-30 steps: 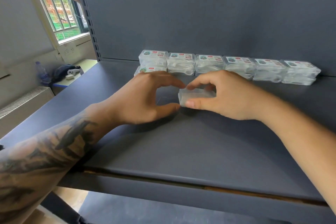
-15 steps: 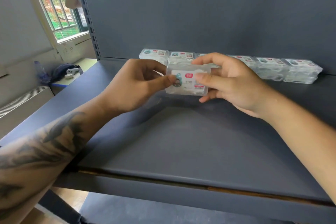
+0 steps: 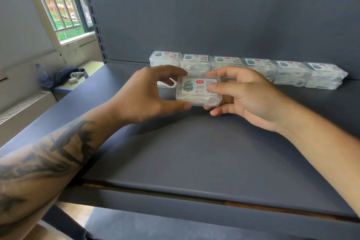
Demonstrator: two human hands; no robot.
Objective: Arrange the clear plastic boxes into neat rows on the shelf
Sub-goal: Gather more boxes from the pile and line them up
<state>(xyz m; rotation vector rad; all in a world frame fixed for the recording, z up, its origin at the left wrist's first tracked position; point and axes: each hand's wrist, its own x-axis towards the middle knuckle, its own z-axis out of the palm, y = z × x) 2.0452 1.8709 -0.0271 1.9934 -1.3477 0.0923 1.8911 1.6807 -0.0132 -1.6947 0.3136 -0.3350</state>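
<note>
front of the shelf (image 3: pixel 194 161) is bare from here. mid-shelf, both hands have one clear box (image 3: pixel 198 91) lifted off the surface, label facing up. left hand (image 3: pixel 148 93) pinches its left end, thumb under, fingers over the top edge. right hand (image 3: pixel 247 93) holds the right end, thumb across the label, fingers curled beneath.

behind it, back row (image 3: pixel 253 70) of six stacks sits against the rear panel, looks two high, touching side by side. one more box (image 3: pixel 165 83) sits in front of the leftmost stack, mostly hidden.

my read: back row done, second row barely started, held box likely goes there.

label: red tag, cartoon figure, barcode; chinese text too small to read. "30" maybe.
</note>
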